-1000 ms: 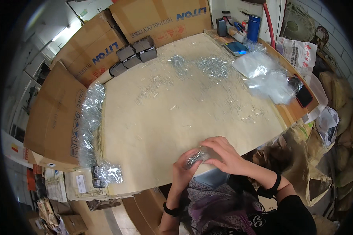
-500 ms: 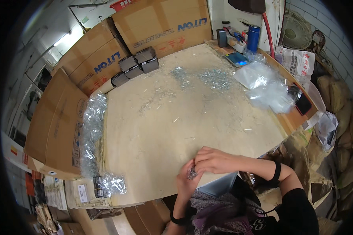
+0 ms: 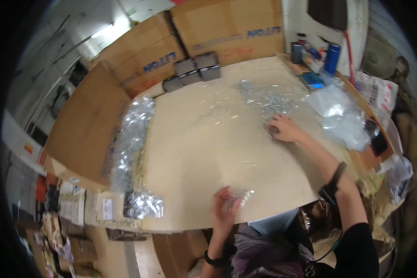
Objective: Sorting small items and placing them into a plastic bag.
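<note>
In my head view, my left hand (image 3: 224, 208) has its fingers curled around a small clear bag (image 3: 245, 196), which sticks out to their right. My right hand (image 3: 285, 128) bends down at the tabletop (image 3: 185, 157); I can't tell whether its fingers pinch anything. Just beyond them lies a heap of thin metal pins (image 3: 274, 103). Clear plastic sheeting (image 3: 331, 104) lies to their right, dark boxes (image 3: 194, 72) farther off to their left.

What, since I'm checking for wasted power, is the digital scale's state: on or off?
On: the digital scale has a display glowing blue at its near edge.
</note>
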`<state>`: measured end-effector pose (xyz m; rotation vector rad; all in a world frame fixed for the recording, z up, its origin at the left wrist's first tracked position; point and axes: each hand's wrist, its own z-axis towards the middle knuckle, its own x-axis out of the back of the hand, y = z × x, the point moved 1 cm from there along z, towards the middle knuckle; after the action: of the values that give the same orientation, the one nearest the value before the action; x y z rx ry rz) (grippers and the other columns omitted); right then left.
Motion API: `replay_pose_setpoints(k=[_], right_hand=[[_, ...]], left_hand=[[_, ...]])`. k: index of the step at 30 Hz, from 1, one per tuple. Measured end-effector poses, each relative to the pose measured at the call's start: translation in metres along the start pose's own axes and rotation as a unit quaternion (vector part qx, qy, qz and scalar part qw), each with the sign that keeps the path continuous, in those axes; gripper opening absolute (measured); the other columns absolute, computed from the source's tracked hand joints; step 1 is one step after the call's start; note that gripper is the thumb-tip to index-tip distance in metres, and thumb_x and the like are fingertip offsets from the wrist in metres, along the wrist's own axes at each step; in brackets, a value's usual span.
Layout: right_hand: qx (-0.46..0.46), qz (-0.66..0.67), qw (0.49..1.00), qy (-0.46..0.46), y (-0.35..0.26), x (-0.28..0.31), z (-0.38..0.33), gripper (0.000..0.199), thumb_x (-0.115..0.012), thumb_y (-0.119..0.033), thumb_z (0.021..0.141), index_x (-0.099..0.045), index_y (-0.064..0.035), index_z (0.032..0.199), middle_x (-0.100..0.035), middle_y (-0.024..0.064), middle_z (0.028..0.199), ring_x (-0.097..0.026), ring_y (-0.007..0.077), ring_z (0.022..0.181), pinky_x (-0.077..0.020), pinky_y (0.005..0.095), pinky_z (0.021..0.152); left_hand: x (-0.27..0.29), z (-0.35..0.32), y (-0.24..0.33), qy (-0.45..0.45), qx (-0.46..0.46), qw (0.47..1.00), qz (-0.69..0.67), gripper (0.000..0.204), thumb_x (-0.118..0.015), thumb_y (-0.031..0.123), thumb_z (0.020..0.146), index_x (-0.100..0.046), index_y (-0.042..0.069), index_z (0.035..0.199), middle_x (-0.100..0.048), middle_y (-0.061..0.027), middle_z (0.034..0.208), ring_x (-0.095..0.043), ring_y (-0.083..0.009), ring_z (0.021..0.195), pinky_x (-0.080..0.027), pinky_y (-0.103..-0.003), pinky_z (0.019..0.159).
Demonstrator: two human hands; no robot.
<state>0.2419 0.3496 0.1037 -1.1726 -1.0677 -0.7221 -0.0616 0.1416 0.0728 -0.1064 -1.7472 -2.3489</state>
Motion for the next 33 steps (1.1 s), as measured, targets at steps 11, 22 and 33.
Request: replay_pose_setpoints(k=[11,22,33], right_hand=[[-0.036,-0.025,0.991,0.129,-0.004,-0.014,0.039,0.032,-0.074,-0.021,0.073,-0.066,-0.0077,0.101,-0.056,0.0151,0.119,-0.049,0.0328,0.119,-0.0407,0.0524,0.097],[0.005,0.441,0.876,0.196,0.014,0.059,0.042,0.011,-0.067,-0.009,0.081,-0.061,-0.0046,0.088,-0.061,0.0041,0.083,-0.060,0.0161,0.077,-0.0493,0.0327,0.068],[0.163,0.171,0.971,-0.033,0.013,-0.011,0.038,0.036,-0.075,-0.013,0.064,-0.062,-0.0097,0.097,-0.055,0.0094,0.109,-0.055,0.0255,0.104,-0.0456,0.0350,0.086]], left_hand=[[0.173,0.026,-0.036,0.310,0.033,0.853,0.419,0.063,-0.080,0.007,0.074,-0.051,0.003,0.130,-0.060,-0.0128,0.109,-0.052,-0.0306,0.107,-0.039,-0.041,0.094],[0.126,0.007,-0.014,0.328,-0.113,0.798,0.493,0.046,-0.072,0.010,0.082,-0.056,0.002,0.125,-0.049,-0.0235,0.131,-0.046,-0.0407,0.122,-0.036,-0.051,0.102],[0.054,0.028,0.053,-0.035,-0.063,0.946,0.315,0.037,-0.074,0.006,0.080,-0.063,0.009,0.115,-0.046,-0.0155,0.138,-0.042,-0.0353,0.129,-0.036,-0.047,0.105]])
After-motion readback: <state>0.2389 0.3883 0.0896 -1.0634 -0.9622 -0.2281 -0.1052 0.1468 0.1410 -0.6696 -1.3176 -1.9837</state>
